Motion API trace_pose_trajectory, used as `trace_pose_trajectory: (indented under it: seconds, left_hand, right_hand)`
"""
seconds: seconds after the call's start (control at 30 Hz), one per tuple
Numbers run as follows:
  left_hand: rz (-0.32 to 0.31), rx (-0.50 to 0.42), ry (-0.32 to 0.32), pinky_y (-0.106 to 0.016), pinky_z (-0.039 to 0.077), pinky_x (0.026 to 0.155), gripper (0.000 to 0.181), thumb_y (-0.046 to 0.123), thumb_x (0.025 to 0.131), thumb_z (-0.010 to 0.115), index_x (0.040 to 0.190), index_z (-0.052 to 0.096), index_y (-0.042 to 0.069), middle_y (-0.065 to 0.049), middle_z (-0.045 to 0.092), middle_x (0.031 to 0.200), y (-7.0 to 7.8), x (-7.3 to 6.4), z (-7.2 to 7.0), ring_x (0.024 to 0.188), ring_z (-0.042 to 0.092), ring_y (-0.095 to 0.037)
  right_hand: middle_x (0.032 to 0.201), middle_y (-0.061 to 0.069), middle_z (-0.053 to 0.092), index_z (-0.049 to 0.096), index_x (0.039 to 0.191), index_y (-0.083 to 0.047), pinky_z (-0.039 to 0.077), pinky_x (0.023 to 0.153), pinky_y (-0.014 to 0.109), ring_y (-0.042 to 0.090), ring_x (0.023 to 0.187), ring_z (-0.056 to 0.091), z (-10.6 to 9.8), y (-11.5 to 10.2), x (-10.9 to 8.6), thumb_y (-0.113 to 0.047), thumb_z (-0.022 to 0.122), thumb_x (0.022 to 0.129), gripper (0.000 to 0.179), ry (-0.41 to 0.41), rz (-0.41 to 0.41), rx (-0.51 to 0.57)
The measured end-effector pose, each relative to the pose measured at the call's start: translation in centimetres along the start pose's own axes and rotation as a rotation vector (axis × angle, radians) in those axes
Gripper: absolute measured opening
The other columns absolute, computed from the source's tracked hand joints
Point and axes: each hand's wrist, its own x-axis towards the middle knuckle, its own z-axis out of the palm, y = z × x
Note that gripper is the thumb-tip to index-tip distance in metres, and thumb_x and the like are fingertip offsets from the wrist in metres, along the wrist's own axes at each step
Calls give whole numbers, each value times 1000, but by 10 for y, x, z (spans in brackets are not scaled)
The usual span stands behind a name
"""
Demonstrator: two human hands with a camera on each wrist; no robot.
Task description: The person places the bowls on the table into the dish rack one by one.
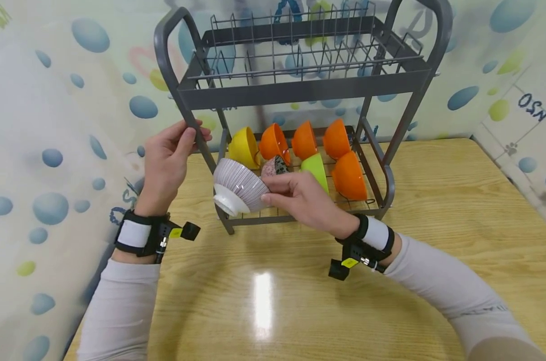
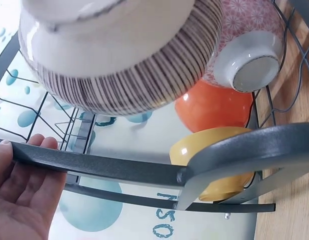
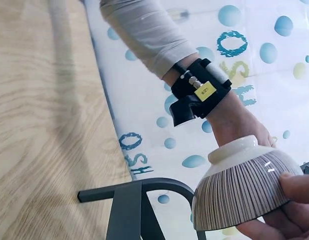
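Note:
My right hand [image 1: 306, 200] pinches the rim of a white bowl [image 1: 239, 185] with thin dark stripes. The bowl is tilted, its foot toward me, at the front left of the rack's lower shelf. In the right wrist view, thumb and fingers lie on either side of the striped bowl's [image 3: 244, 187] wall. My left hand [image 1: 166, 155] holds the left post of a dark grey dish rack [image 1: 309, 90], thumb on one side and fingers on the other. Behind the striped bowl sits a pink patterned bowl [image 2: 249, 50], partly hidden in the head view.
On the lower shelf stand a yellow bowl [image 1: 243, 148], several orange bowls [image 1: 350, 175] and a green bowl [image 1: 315, 172], all tipped on their sides. The upper tier [image 1: 295, 55] has wire dividers. A wooden table [image 1: 300, 291] carries the rack against a patterned wall [image 1: 51, 125].

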Motion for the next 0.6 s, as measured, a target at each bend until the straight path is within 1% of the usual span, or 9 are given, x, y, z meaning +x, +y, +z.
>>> trace_pose_trajectory:
  seconds: [0.17,0.2,0.27,0.33,0.37,0.4,0.43,0.57,0.6]
  left_hand:
    - [-7,-6,1,-24,52,91,32,25,95,56,116,67,4,-5,71,102,0,0,1,97,66,-20]
    - [-7,-12,1,-24,52,91,32,25,95,56,116,67,4,-5,71,102,0,0,1,97,66,-20]
    - [-8,-27,2,-24,52,91,32,25,95,56,116,67,4,-6,71,101,0,1,2,97,66,-20]
    - [-10,-44,6,-24,52,91,31,24,95,57,116,67,3,-6,71,101,0,0,2,97,66,-21]
    - [-9,-49,8,-24,52,91,31,24,95,57,116,67,3,-6,71,100,0,0,2,97,66,-20]
    - [-8,-52,10,-24,52,91,31,23,95,57,115,67,3,-6,71,100,0,0,1,97,66,-21]
    - [-7,-52,12,-24,53,91,31,23,95,57,115,67,3,-6,71,100,0,0,1,97,66,-20]
    - [-8,-50,13,-24,53,91,31,24,95,57,115,67,3,-5,71,99,-1,0,1,97,66,-21]
    - [-9,-49,13,-24,53,91,31,24,95,57,115,67,3,-5,71,99,-1,0,1,97,66,-20]
  right_hand:
    - [119,9,68,63,126,-5,56,86,36,14,101,67,-2,-1,7,-11,61,92,35,13,63,71]
    - [119,8,68,63,126,-6,57,85,36,15,100,67,-3,-1,8,-12,61,92,34,15,74,93]
    - [117,8,69,63,125,-7,57,76,31,16,90,66,-4,-1,10,-13,60,93,33,19,93,138]
    - [114,9,68,63,127,-9,53,67,24,17,81,63,-4,0,12,-15,59,94,33,24,113,177]
    - [114,8,68,62,127,-9,52,66,22,16,80,62,-3,0,13,-16,59,94,34,28,125,194]
    - [113,9,67,61,128,-10,48,61,21,17,74,58,-3,1,15,-17,59,94,35,29,137,211]
    - [113,9,67,60,129,-9,43,57,21,18,69,54,-2,1,16,-17,59,95,36,30,144,231]
    - [118,13,66,57,133,-4,37,53,20,17,60,46,3,5,22,-11,57,95,39,61,163,311]
    - [118,15,66,56,132,-2,32,51,21,19,58,41,4,6,24,-9,56,95,38,70,161,326]
